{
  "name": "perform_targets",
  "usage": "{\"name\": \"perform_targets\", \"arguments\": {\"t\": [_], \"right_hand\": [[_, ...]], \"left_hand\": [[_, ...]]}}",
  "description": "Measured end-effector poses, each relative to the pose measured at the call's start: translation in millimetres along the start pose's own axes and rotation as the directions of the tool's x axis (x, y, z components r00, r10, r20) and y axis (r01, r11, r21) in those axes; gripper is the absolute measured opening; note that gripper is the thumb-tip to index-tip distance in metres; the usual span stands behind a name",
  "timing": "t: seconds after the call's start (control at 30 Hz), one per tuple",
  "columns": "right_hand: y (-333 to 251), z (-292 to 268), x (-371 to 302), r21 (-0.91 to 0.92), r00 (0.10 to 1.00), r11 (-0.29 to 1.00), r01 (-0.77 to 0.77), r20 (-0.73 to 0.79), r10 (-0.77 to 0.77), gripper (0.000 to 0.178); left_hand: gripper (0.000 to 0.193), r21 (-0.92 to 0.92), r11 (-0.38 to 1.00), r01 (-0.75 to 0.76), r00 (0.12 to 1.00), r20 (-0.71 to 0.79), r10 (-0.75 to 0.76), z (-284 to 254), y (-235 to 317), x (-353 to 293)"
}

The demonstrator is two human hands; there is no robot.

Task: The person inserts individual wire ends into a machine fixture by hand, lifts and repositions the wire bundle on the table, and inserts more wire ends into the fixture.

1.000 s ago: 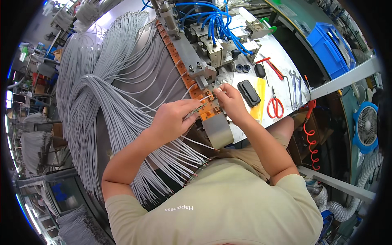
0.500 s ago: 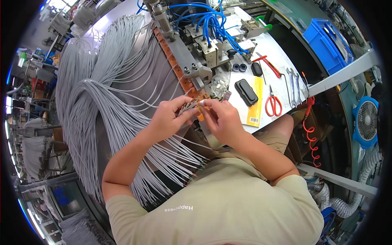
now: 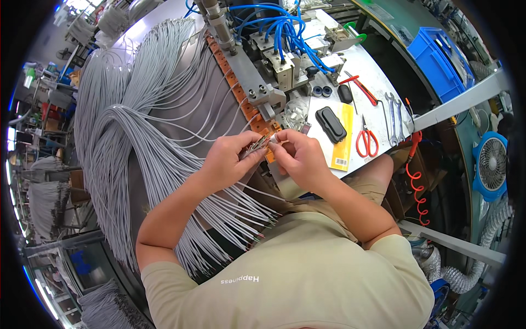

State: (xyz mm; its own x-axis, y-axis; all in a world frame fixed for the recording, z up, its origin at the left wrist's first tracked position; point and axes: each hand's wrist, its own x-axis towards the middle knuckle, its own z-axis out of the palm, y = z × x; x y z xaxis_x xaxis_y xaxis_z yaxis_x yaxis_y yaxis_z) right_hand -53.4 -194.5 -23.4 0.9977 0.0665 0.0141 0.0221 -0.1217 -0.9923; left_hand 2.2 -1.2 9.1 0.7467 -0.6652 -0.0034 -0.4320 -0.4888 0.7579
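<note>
My left hand (image 3: 226, 160) is closed, its thumb and fingers pinching a small bunch of thin wire ends (image 3: 255, 147) with brownish and pale tips. Close against it, my right hand (image 3: 304, 162) is closed too, thumb and forefinger together at a small whitish piece (image 3: 273, 139) by the tips of the bunch. What that piece is cannot be made out. Both hands are just in front of the orange rail (image 3: 233, 82) of the metal machine (image 3: 257, 90). A large bundle of grey cables (image 3: 159, 148) lies left of my hands, and its cut ends hang beneath my left forearm.
Blue air tubes (image 3: 287, 30) top the machine. Right of it, the white table holds a black case (image 3: 330, 124) on a yellow packet (image 3: 342, 148), red-handled scissors (image 3: 367, 141), a red-handled tool (image 3: 364, 92) and wrenches (image 3: 392, 118). A blue fan (image 3: 491, 162) stands far right.
My right hand has shifted slightly up and to the right, its fingers curling in more. My left hand stays nearly in place with the wire ends.
</note>
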Motion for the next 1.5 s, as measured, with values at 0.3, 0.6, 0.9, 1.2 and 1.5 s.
{"name": "perform_targets", "arguments": {"t": [0.3, 0.6, 0.9, 1.2, 1.5], "right_hand": [[19, -9, 17, -0.4, 0.808, 0.722, 0.565, 0.088, -0.583, 0.015], [49, -24, 33, -0.07, 0.957, 0.997, -0.022, -0.289, 0.0, 0.017], [54, -27, 48, 0.334, 0.975, 0.919, -0.208, 0.002, 0.22, 0.017], [62, -20, 38, 0.142, 0.973, 0.981, -0.129, -0.173, 0.153, 0.014], [18, 5, -7, -0.482, 0.838, 0.756, 0.444, -0.074, -0.54, 0.011]], "left_hand": [[0.013, -0.402, 0.888, 0.223, 0.973, 0.15, -0.176, -3, 1, -1], [0.022, -0.07, 0.989, -0.133, 0.973, -0.201, 0.116, 0, 19, -8], [0.026, 0.298, 0.937, -0.18, 0.971, -0.095, 0.217, 11, -8, -4], [0.024, 0.261, 0.933, -0.248, 0.925, -0.222, 0.308, 17, -13, -3], [0.018, -0.301, 0.94, 0.163, 0.987, 0.038, -0.159, -1, 1, -1]]}}
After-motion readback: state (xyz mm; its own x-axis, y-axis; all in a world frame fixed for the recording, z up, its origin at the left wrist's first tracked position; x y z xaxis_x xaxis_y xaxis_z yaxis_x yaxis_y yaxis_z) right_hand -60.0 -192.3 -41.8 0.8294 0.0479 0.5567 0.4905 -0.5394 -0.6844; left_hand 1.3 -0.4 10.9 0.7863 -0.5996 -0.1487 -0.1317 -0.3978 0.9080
